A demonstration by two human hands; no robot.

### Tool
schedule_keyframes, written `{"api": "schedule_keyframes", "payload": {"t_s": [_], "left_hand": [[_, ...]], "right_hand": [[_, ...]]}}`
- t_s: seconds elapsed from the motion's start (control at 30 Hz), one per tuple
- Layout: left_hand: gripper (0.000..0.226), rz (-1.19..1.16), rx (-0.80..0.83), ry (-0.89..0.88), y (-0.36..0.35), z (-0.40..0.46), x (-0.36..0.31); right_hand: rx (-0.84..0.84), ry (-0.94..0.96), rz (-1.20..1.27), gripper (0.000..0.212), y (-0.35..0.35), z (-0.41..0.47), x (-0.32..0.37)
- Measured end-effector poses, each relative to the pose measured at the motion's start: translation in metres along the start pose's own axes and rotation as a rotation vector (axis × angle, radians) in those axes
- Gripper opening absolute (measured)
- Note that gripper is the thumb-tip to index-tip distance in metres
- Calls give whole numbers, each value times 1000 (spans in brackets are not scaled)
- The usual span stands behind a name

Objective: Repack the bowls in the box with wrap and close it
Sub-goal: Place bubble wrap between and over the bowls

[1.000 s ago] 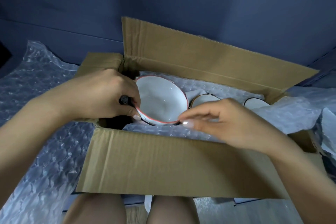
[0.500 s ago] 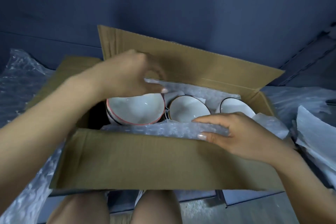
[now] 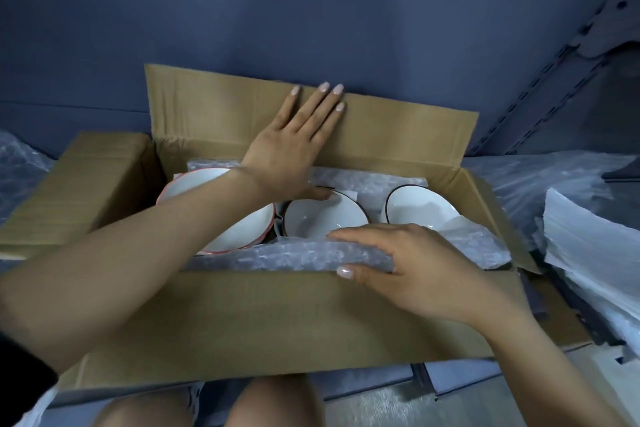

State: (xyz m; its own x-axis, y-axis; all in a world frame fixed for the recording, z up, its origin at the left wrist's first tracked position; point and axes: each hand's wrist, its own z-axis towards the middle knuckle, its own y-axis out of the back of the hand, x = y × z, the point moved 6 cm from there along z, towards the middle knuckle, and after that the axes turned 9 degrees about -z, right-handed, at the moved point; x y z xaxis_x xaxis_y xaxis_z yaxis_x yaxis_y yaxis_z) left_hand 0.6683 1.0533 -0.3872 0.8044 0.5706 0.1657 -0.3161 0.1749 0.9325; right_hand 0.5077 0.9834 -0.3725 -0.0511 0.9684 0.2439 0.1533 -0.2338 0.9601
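L hand (image 3: 291,146) flat on flap (image 3: 214,107), R hand (image 3: 415,274) pinching wrap (image 3: 277,255)

In the box (image 3: 242,315), left hand (image 3: 294,146) lies flat on the far flap (image 3: 214,111); right hand (image 3: 415,274) grips the bubble wrap (image 3: 277,256) beside three bowls (image 3: 322,218)

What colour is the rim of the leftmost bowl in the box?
Pinkish red on the leftmost bowl, clearest in the head view.
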Motion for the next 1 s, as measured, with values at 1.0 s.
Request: {"api": "schedule_keyframes", "payload": {"t_s": [1.0], "left_hand": [[111, -332, -43, 47, -20, 7, 10]], "right_hand": [[290, 24, -52, 29, -11, 10, -3]]}}
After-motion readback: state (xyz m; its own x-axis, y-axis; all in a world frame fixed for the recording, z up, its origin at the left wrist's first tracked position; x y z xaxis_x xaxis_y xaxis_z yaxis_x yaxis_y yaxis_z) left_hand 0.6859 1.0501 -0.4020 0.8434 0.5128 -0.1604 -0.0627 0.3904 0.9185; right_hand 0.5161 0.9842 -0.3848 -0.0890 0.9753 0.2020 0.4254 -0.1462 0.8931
